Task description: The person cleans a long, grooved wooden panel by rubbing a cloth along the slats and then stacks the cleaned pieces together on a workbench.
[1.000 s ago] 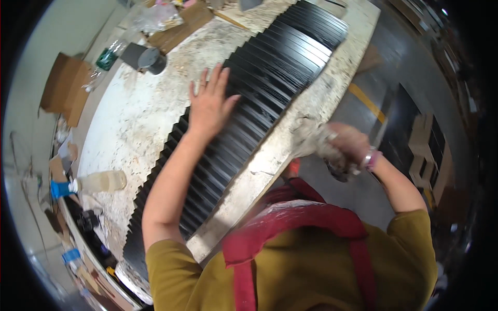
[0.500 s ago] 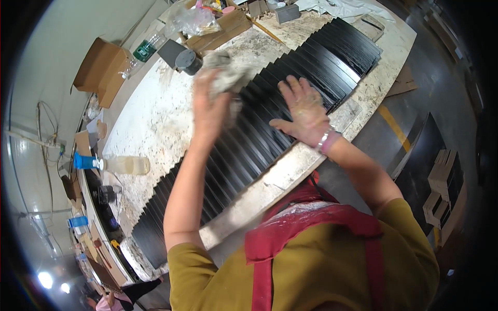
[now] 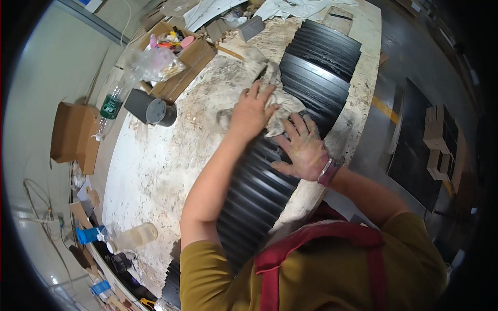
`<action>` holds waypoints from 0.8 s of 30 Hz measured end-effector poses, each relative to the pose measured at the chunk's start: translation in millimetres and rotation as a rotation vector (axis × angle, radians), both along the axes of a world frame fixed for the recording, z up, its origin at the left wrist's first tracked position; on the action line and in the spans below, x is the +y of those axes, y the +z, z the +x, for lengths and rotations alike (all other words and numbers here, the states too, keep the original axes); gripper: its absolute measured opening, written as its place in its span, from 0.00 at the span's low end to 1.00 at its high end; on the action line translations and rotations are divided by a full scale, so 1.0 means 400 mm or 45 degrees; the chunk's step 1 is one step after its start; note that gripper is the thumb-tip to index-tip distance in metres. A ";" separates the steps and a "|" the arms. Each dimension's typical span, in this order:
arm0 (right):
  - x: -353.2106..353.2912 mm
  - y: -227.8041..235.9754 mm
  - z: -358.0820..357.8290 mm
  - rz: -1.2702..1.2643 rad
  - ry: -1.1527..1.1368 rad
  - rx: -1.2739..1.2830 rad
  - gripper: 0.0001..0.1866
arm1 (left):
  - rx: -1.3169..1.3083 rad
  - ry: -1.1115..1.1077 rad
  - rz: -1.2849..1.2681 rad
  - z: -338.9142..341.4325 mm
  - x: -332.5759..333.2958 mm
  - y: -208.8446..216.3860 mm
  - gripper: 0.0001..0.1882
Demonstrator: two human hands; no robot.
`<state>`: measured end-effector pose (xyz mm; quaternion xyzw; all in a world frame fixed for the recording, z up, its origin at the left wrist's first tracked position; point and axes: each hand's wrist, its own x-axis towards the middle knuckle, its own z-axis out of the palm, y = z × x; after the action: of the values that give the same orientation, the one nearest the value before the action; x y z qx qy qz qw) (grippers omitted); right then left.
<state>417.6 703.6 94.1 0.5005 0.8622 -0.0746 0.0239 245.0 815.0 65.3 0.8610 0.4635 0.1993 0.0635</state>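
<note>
Strips (image 3: 262, 181), long, thin and black, lie overlapped like louvres in a slanting row across the table (image 3: 155, 176). Their faces are smooth and glossy, with streaks of light along the ridges; toward the far end the row breaks into a step, and the surface there looks grainier and wet. The table is off-white, its top blotched and crusted with brown and dark specks. Across the strips lies the rag (image 3: 285, 101), soft, crumpled, greyish-white cloth with folds spilling past their back edge. The left hand (image 3: 250, 115) rests on it, fingers stretched out; whether they pinch the cloth I cannot tell. The right hand (image 3: 307, 151), smudged and banded at the wrist, is spread open on the strips, fingertips at the rag's edge. On the table behind stand a round dark cup (image 3: 162, 113) and a cardboard carton (image 3: 189, 72) holding a crinkled clear bag (image 3: 161, 65); a cloudy plastic bottle (image 3: 136, 237) lies to the left.

Half a second ago the rag was a blur under the left hand at the strips' back edge, near the cup; now it is spread over them, close to the right hand. A second ago the right hand held it out past the table's near edge.
</note>
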 end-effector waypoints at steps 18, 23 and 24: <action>0.030 -0.019 0.045 0.264 -0.114 0.376 0.47 | -0.530 0.249 -0.535 0.071 0.286 0.029 0.35; 0.097 -0.042 0.101 0.287 -0.397 0.222 0.48 | -0.271 0.325 -0.610 0.090 0.306 -0.041 0.36; 0.096 -0.038 0.096 0.292 -0.390 0.214 0.48 | -0.260 0.485 -0.649 0.069 0.314 -0.042 0.35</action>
<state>456.1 742.0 79.0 0.6171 0.7779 -0.0201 -0.1169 272.7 940.7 48.4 0.6909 0.6424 0.1703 0.2847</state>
